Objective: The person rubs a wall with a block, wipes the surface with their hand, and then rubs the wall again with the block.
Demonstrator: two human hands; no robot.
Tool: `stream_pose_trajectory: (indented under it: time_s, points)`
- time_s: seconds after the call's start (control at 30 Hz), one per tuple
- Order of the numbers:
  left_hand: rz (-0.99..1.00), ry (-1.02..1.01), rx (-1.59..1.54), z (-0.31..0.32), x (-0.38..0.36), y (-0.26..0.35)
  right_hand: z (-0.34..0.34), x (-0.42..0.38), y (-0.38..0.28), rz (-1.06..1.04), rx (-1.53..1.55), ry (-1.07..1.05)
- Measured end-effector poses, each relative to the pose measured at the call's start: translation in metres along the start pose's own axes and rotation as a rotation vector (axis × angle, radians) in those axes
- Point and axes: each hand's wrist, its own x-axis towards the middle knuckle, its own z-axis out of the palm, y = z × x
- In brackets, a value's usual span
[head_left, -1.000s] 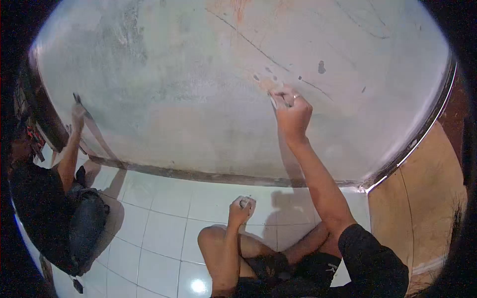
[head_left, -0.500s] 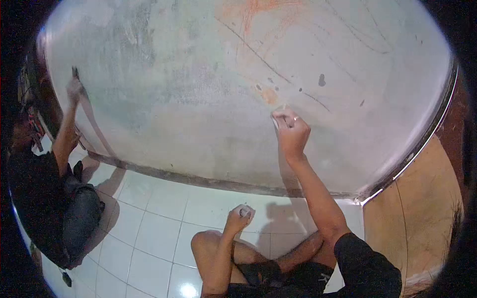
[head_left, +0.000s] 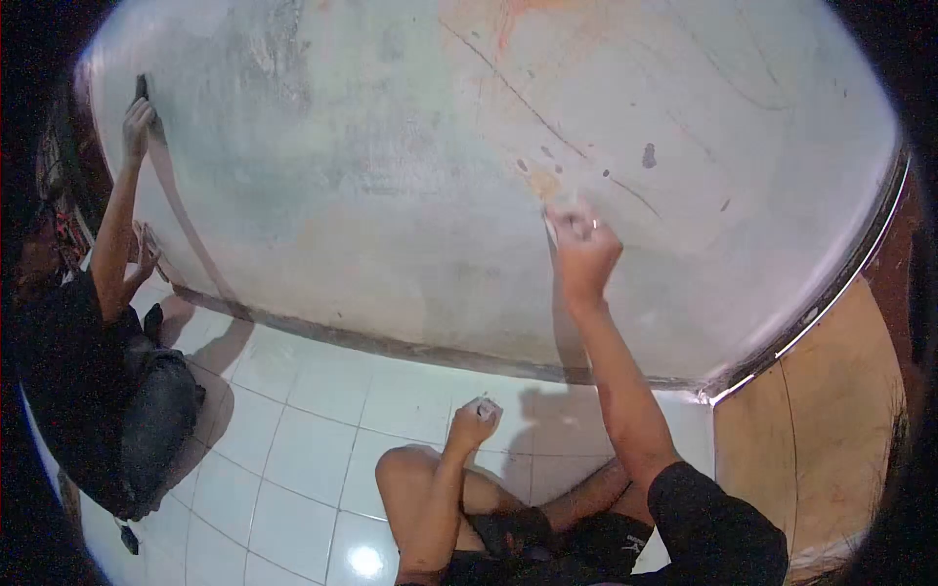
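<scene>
My right hand [head_left: 586, 244] is up against the pale, stained wall [head_left: 410, 244], just below an orange-yellow patch [head_left: 543, 185]. Its fingers are bent together in a pinch and slightly blurred. A thin whitish edge shows by the fingertips, but what they hold cannot be made out. Low over my crossed legs, my left hand [head_left: 475, 424] is closed around something pale and greyish, mostly hidden by the fingers. Around the right hand the wall has dark spots [head_left: 649, 155], thin scratch lines and orange smears.
At the left another person [head_left: 68, 391] in dark clothes sits by the wall, one raised hand [head_left: 139, 127] holding a small dark object [head_left: 141, 87] against it. White floor tiles [head_left: 303, 439] run along the wall's base. A brown wooden panel [head_left: 831, 400] stands at the right.
My right hand has shifted slightly on the wall while the view tilted a little. The other person's raised hand has moved upward, and their second hand now shows lower down. My left hand stays closed.
</scene>
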Motion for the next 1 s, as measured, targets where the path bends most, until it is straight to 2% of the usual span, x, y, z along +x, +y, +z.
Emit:
stream_pose_trajectory:
  time_s: [0.03,0.07,0.13,0.23,0.3,0.37,0.47,0.6,0.63,0.73,0.77,0.9,1.0]
  points:
    - [0.059,0.060,0.088,0.007,0.004,-0.008,-0.005,-0.010,0.003,-0.019,0.071,0.005]
    - [0.050,0.021,0.034,0.006,0.007,-0.007,-0.010,-0.016,0.002,-0.038,0.135,0.007]
    - [0.021,-0.048,-0.080,0.008,0.013,-0.004,-0.004,-0.013,0.001,-0.057,0.052,0.001]
    - [-0.279,-0.159,-0.216,0.011,0.016,0.006,-0.007,-0.009,-0.003,-0.051,-0.011,-0.029]
    - [-0.111,-0.096,-0.064,0.025,0.013,-0.006,-0.014,-0.010,-0.007,-0.032,-0.023,-0.053]
    - [0.033,-0.061,0.058,0.027,0.013,-0.004,-0.009,-0.017,0.016,0.024,-0.060,-0.077]
    - [-0.023,-0.158,0.065,0.027,0.015,0.003,-0.006,-0.007,0.008,0.021,-0.067,-0.073]
    - [0.051,-0.123,-0.029,0.030,0.018,-0.013,-0.002,-0.011,0.014,-0.031,-0.024,-0.022]
    - [-0.047,-0.103,0.093,0.033,0.015,-0.016,-0.004,-0.016,0.018,-0.023,-0.013,-0.022]
    - [-0.004,-0.133,0.073,0.039,0.019,-0.033,-0.004,-0.019,0.013,-0.008,0.002,-0.016]
    - [0.006,-0.116,0.143,0.033,0.016,-0.021,-0.005,-0.015,0.005,-0.006,-0.020,-0.024]
    - [-0.010,-0.100,0.039,0.031,0.008,-0.016,-0.008,-0.007,-0.004,-0.014,0.019,-0.030]
    - [0.046,-0.047,0.049,0.041,0.016,-0.035,-0.007,-0.021,0.015,-0.063,0.007,0.011]
